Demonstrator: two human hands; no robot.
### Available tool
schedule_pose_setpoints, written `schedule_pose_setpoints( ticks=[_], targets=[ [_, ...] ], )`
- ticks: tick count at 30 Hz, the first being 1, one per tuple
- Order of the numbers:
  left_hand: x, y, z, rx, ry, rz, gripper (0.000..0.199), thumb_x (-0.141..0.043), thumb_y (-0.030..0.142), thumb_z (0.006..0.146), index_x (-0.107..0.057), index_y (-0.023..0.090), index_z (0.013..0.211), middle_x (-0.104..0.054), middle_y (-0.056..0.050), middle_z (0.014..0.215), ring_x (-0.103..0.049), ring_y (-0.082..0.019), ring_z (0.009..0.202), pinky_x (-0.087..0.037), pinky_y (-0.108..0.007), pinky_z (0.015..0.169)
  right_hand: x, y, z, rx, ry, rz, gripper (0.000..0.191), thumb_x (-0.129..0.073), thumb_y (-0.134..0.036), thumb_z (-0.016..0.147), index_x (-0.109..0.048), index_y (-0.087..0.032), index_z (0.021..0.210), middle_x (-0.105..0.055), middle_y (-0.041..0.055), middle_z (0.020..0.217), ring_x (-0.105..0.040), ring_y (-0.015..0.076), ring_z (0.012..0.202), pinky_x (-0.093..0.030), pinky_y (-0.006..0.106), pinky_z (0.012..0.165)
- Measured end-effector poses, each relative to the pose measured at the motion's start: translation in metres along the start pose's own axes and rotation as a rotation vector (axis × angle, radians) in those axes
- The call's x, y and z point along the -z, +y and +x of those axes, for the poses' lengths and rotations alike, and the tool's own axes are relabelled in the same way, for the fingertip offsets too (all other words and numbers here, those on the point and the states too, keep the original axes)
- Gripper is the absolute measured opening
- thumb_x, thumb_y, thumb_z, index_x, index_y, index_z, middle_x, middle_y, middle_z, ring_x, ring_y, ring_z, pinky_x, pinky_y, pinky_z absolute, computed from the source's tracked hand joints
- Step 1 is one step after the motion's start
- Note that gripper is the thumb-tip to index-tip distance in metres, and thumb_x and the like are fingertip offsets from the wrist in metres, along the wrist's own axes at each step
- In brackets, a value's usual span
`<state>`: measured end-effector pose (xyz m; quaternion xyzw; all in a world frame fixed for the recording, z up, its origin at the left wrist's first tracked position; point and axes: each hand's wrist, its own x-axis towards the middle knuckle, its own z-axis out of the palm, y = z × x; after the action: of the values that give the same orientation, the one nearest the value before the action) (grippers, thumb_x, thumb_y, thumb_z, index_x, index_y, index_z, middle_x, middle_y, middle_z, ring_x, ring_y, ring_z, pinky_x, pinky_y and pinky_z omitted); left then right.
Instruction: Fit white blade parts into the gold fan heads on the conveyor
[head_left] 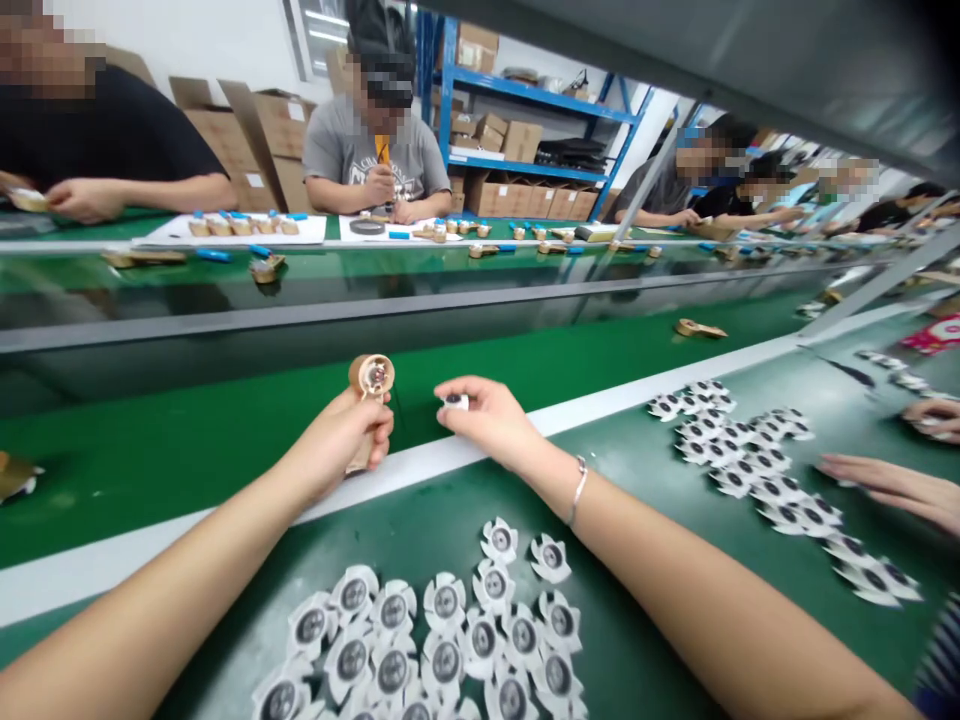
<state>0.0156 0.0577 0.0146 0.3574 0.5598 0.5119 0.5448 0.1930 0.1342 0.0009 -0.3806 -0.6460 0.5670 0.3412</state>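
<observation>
Two hands work above a green belt (187,490). The left hand (337,440) curls closed around a tan cylindrical housing (373,376), its round end facing up. Just beside it, the right hand (480,420) pinches a small white-and-dark round piece (454,401) between thumb and fingertips. Below, at the worktop's (630,620) near edge, lies a heap of white petal-edged discs (420,640); a second spread (750,460) sits toward the right edge, near another person's hand (892,480).

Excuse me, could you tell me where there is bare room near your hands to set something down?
The green belt left of your left hand, above the white strip, has the widest stretch. The green mat is also bare between your right forearm and the right cluster of white petal-shaped discs. The lower disc cluster is crowded.
</observation>
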Motion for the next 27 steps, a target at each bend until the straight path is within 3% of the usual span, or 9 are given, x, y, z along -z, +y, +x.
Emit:
schedule_pose_setpoints(
  ticks=[5,9,12,16,21,27],
  targets=[
    [0.006,-0.009,0.008,-0.113,0.061,0.363,0.018,-0.056,0.019,0.07,-0.049,0.022,0.087,-0.05,0.008,0.048,-0.047,-0.012,0.037,-0.037,-0.02,0.041,-0.011,0.02,-0.009,0.002,-0.086,0.179,0.041,-0.072,-0.025,0.065,-0.064,-0.015,0.104,-0.067,0.0047,0.091,-0.062,0.0142,0.071,-0.049,0.025,0.062],
    [0.007,-0.016,0.005,-0.239,0.08,0.671,0.007,-0.051,0.019,0.076,-0.05,0.022,0.082,-0.053,0.007,0.056,-0.05,-0.012,0.049,-0.037,-0.021,0.051,-0.013,0.011,-0.014,-0.062,-0.085,0.273,0.052,-0.078,-0.018,0.06,-0.058,-0.014,0.108,-0.068,0.0069,0.097,-0.065,0.0164,0.081,-0.053,0.028,0.074],
    [0.006,-0.014,0.001,-0.321,0.067,0.819,0.011,-0.051,0.018,0.077,-0.054,0.022,0.087,-0.057,0.005,0.065,-0.053,-0.013,0.059,-0.036,-0.022,0.057,-0.014,0.0,-0.02,-0.078,-0.074,0.261,0.052,-0.079,-0.016,0.061,-0.06,-0.014,0.109,-0.069,0.0069,0.096,-0.066,0.0183,0.083,-0.054,0.029,0.075],
    [0.004,-0.01,-0.003,-0.443,-0.031,0.878,0.02,-0.053,0.018,0.078,-0.059,0.022,0.096,-0.063,0.003,0.079,-0.056,-0.015,0.069,-0.038,-0.022,0.064,-0.018,-0.01,-0.03,0.015,-0.145,0.201,0.042,-0.075,-0.013,0.069,-0.063,-0.019,0.109,-0.07,0.0028,0.089,-0.067,0.0196,0.079,-0.055,0.029,0.068],
    [0.004,-0.012,-0.006,-0.49,-0.092,0.919,0.031,-0.055,0.018,0.078,-0.059,0.022,0.108,-0.066,0.003,0.085,-0.058,-0.014,0.069,-0.039,-0.021,0.064,-0.018,-0.018,-0.037,0.033,-0.19,0.194,0.034,-0.074,-0.013,0.072,-0.063,-0.02,0.104,-0.068,0.0011,0.083,-0.068,0.0225,0.082,-0.056,0.031,0.071],
    [0.007,-0.012,-0.006,-0.512,-0.101,1.006,0.035,-0.052,0.022,0.081,-0.053,0.022,0.116,-0.066,0.003,0.088,-0.058,-0.015,0.069,-0.041,-0.022,0.065,-0.015,-0.026,-0.037,-0.064,-0.19,0.294,0.054,-0.078,-0.01,0.069,-0.056,-0.016,0.117,-0.07,0.003,0.089,-0.07,0.0218,0.086,-0.056,0.027,0.071]
  ],
)
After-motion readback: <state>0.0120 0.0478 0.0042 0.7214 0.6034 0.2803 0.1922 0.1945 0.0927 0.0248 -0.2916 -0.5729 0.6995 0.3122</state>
